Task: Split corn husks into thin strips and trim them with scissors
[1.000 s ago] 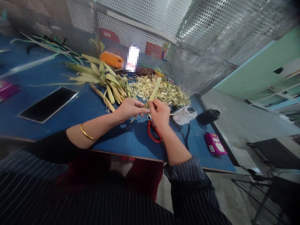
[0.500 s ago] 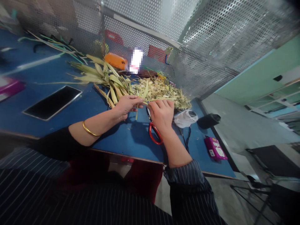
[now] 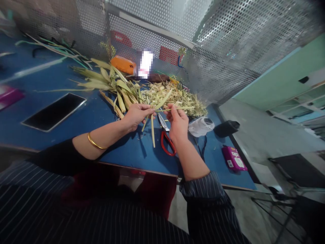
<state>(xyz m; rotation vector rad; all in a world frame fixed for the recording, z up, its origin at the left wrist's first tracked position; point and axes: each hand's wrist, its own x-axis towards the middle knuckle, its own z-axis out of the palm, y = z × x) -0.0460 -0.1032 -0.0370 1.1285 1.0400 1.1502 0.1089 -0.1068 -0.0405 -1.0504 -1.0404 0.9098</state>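
Note:
My left hand (image 3: pixel 138 117) pinches several pale green corn husk strips (image 3: pixel 152 130) where they cross. One strip hangs down below the fingers and another slants up to the right. My right hand (image 3: pixel 178 122) pinches a strip that runs sideways between both hands, its end sticking out past my fingers. Red-handled scissors (image 3: pixel 167 144) lie on the blue table under my right wrist, their blades partly showing. Behind my left hand lies a bundle of whole corn husks (image 3: pixel 123 93). A heap of shredded husk (image 3: pixel 175 96) spreads behind my right hand.
On the table (image 3: pixel 142 152) are a dark-screened tablet (image 3: pixel 54 112) at left, a white spool (image 3: pixel 201 126), a black roll (image 3: pixel 226 128) and a purple packet (image 3: pixel 234 158) at right. An orange pack (image 3: pixel 123 64) and a lit, blurred-out screen (image 3: pixel 146 63) stand near the perforated metal panel (image 3: pixel 152 30).
My right hand has turned and opened its grip slightly upward, uncovering the scissor blades. One strip now hangs lower from my left hand, and another slants up to the right.

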